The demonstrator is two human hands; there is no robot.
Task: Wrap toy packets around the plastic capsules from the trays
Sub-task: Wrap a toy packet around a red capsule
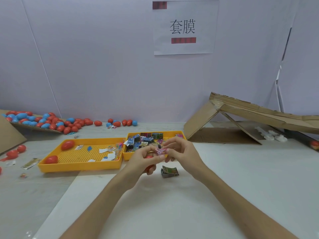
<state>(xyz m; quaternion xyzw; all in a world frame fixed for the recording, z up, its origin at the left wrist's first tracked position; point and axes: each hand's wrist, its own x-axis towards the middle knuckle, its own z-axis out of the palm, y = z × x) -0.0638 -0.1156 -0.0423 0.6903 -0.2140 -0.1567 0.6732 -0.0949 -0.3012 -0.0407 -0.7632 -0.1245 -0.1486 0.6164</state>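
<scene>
By the front edge of the tray [127, 156], your left hand [144, 160] clasped the red capsule [149, 168], your right hand [181, 150] pinched the pink packet [160, 150]; tautness mattered

Paper sign [184, 28] on the wall [103, 57] before me reads "套膜".
The two black characters stand mid-sheet; its red bars are blurred, and print on the toy packets [146, 141] is too small for me to read.

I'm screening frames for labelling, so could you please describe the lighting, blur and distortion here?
Head view: soft, even light, faint shadows; wide-angle skew tilts the wall seams; pink packet in the right hand and red capsule in the left hand slightly blurred; red patches on the sign pixelated.
</scene>
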